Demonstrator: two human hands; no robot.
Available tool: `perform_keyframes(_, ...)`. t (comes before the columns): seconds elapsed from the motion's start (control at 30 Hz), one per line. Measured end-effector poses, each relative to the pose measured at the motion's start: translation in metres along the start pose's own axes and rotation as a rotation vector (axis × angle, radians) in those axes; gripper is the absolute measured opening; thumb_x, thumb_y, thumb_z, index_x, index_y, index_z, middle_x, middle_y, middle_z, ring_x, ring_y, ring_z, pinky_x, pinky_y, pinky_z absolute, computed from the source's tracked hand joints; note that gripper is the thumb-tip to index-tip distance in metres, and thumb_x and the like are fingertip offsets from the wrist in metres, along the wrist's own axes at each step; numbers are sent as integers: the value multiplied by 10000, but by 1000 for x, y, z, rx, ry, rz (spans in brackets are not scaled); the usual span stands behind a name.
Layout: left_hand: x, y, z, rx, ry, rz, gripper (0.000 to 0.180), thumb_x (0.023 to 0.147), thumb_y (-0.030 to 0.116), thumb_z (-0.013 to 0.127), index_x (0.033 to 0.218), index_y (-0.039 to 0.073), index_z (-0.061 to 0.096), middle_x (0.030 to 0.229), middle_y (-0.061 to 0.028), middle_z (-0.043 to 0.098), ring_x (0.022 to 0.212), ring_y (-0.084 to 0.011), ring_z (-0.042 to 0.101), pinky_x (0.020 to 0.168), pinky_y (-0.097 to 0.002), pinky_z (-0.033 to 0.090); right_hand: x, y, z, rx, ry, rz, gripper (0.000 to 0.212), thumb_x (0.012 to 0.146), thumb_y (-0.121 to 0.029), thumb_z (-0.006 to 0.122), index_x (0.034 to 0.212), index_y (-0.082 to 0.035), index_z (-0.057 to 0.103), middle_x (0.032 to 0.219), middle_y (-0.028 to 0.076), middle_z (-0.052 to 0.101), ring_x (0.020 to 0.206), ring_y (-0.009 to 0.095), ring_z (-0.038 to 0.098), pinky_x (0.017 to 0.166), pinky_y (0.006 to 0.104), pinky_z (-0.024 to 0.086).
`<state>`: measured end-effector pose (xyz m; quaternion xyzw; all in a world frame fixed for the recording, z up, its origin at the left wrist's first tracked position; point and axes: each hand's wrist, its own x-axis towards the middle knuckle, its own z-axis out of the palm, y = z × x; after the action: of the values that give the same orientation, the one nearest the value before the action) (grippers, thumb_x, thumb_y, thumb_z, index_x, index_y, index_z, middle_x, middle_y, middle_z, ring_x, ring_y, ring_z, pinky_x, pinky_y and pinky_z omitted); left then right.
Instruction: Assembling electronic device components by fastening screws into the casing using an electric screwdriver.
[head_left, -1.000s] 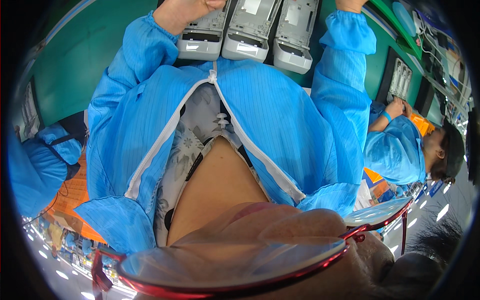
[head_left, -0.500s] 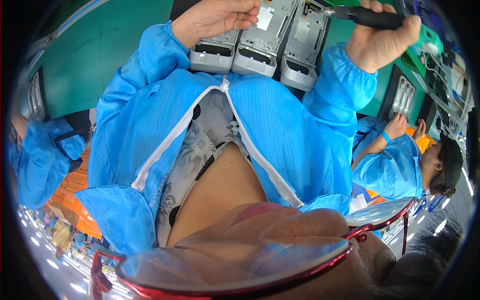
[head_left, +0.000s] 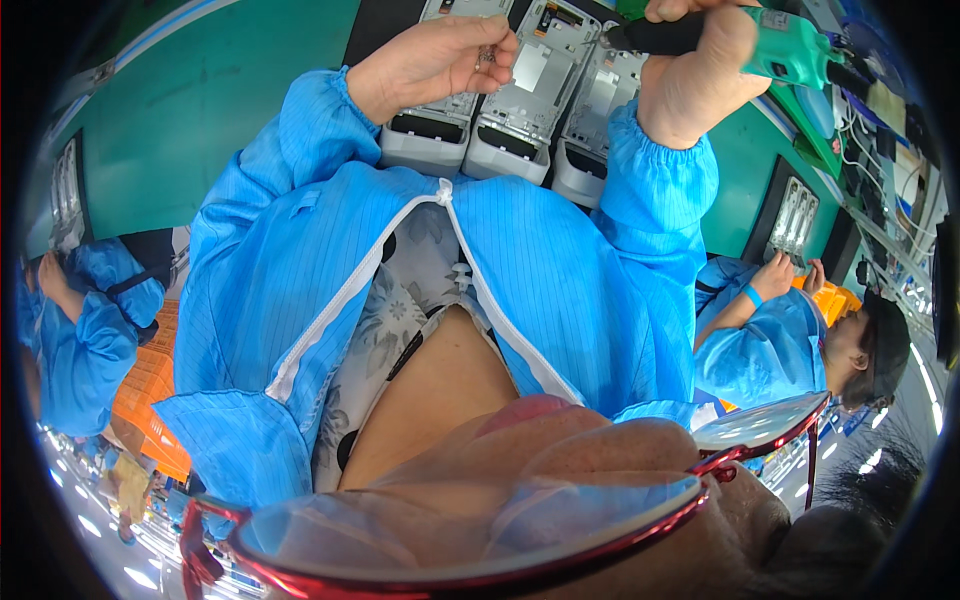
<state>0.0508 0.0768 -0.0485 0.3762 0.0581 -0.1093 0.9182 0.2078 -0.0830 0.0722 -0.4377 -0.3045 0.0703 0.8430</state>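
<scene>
Right hand (head_left: 700, 85) now lower gripping screwdriver (head_left: 740, 40), grey housings (head_left: 520, 110) beneath left hand (head_left: 430, 65)

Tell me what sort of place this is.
Most likely an electronics assembly line in a factory. The right hand holds a green electric screwdriver over a row of grey device housings on a green worktable, and co-workers in blue smocks work alongside.

Single head-worn fisheye view, facing down the wearer's chest, close over green bench (head_left: 240, 110)

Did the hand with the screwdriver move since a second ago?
Yes. The right hand now holds a green screwdriver over the rightmost grey housing; earlier it sat beyond that housing's right edge.
</scene>
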Motion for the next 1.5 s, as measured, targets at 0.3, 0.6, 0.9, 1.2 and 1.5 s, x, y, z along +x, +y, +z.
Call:
perform_keyframes(0.3, -2, -2, 2, 61, 49, 25, 349, 1071, 327, 587, 1199, 12, 664, 1054, -59, 674, 962, -137, 682, 874, -255, 591, 5, -19, 22, 155, 196, 265, 752, 935, -792, 492, 1146, -79, 606, 772, 82, 633, 616, 190, 574, 610, 367, 517)
perform_keyframes(0.6, -8, -1, 17, 116, 145, 2, 356, 1110, 300, 500, 1207, -13, 638, 993, -62, 636, 885, -132, 631, 791, -251, 569, -8, -24, 35, 169, 146, 234, 797, 905, -845, 456, 1132, -102, 631, 758, 77, 631, 561, 194, 534, 580, 368, 487)
perform_keyframes(0.9, -11, -13, -2, 110, 115, -63, 390, 1118, 303, 477, 1240, -32, 634, 1005, -70, 639, 864, -137, 633, 806, -262, 572, -15, -12, 31, 182, 97, 232, 817, 893, -861, 450, 1138, -107, 645, 759, 95, 633, 564, 204, 545, 571, 372, 489)
perform_keyframes(1.2, -11, -13, 3, 137, 136, -53, 378, 1123, 303, 466, 1224, -17, 640, 978, -51, 633, 860, -123, 624, 811, -254, 567, -21, -9, 29, 135, 22, 193, 819, 901, -863, 426, 1145, -111, 639, 768, 109, 646, 550, 207, 547, 556, 375, 490)
perform_keyframes(1.5, -12, -9, 6, 158, 146, -46, 377, 1128, 318, 451, 1169, -1, 646, 946, -50, 620, 814, -124, 612, 766, -255, 558, -24, -3, 22, 112, -60, 119, 831, 909, -861, 410, 1183, -109, 635, 788, 100, 666, 554, 208, 562, 551, 374, 487)
